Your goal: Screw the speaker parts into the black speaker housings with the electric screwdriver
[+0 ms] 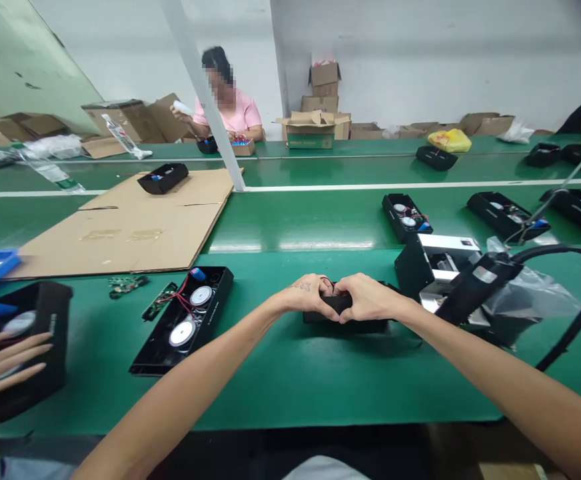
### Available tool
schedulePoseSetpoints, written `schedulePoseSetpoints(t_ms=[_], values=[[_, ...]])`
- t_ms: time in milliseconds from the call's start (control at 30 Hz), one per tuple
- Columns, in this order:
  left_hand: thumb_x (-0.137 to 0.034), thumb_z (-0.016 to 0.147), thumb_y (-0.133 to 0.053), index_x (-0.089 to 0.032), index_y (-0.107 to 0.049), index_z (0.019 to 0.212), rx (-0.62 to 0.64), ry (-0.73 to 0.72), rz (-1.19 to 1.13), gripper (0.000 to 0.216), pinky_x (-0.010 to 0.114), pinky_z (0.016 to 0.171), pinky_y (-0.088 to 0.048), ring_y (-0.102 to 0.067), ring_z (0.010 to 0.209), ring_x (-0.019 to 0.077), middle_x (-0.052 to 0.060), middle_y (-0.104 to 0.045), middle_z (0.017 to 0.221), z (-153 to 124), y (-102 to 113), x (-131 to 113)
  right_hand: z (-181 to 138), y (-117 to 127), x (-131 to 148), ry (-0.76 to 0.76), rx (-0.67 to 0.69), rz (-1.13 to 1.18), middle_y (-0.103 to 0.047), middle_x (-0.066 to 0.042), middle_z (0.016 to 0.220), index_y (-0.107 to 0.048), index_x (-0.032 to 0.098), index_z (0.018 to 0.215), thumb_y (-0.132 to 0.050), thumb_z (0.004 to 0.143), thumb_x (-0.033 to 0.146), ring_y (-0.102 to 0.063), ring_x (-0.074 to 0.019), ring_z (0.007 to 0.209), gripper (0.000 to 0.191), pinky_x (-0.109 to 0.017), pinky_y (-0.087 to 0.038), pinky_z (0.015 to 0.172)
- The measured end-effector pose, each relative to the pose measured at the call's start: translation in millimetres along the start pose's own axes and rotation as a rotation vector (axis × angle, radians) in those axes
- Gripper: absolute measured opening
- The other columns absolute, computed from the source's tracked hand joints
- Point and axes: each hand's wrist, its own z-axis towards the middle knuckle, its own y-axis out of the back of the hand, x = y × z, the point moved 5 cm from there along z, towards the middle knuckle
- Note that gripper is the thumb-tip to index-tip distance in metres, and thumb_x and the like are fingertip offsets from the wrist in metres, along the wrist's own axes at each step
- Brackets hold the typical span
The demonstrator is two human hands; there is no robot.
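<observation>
Both my hands meet over a black speaker housing (345, 325) lying on the green table (290, 387) in front of me. My left hand (306, 297) is curled, its fingers pressed down on the housing's top at the left. My right hand (368, 298) is curled the same way on the right, thumb and fingers pinching the black part between the hands. A thin red wire shows between my fingers. What lies inside the housing under my hands is hidden.
An open black housing with two round speakers and red wires (183, 320) lies left. Loose circuit boards (128, 285) sit beside flat cardboard (130, 223). A co-worker's hand (0, 367) rests on another housing at far left. A black tool with hose (475, 283) is right. Several housings lie on the belt behind.
</observation>
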Motion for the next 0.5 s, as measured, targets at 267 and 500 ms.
schedulePoseSetpoints(t_ms=[267, 500], values=[[-0.046, 0.105, -0.021, -0.006, -0.038, 0.048, 0.168, 0.073, 0.13, 0.072, 0.035, 0.072, -0.053, -0.078, 0.09, 0.0171, -0.002, -0.08, 0.088, -121.8, 24.9, 24.6, 8.5, -3.4, -13.4, 0.019, 0.019, -0.021, -0.066, 0.001, 0.075, -0.073, 0.022, 0.075, -0.092, 0.066, 0.04, -0.056, -0.0194, 0.074, 0.028, -0.03, -0.03, 0.063], [-0.047, 0.074, -0.01, -0.011, 0.022, 0.041, 0.517, 0.133, 0.528, 0.058, 0.018, 0.069, -0.044, -0.073, 0.077, 0.006, 0.001, -0.051, 0.038, -314.3, 69.5, 121.3, 13.9, -2.4, -11.6, -0.017, 0.058, 0.03, -0.053, 0.007, 0.062, -0.07, 0.024, 0.068, -0.094, 0.061, 0.04, -0.046, -0.0147, 0.062, 0.03, -0.031, -0.026, 0.056]])
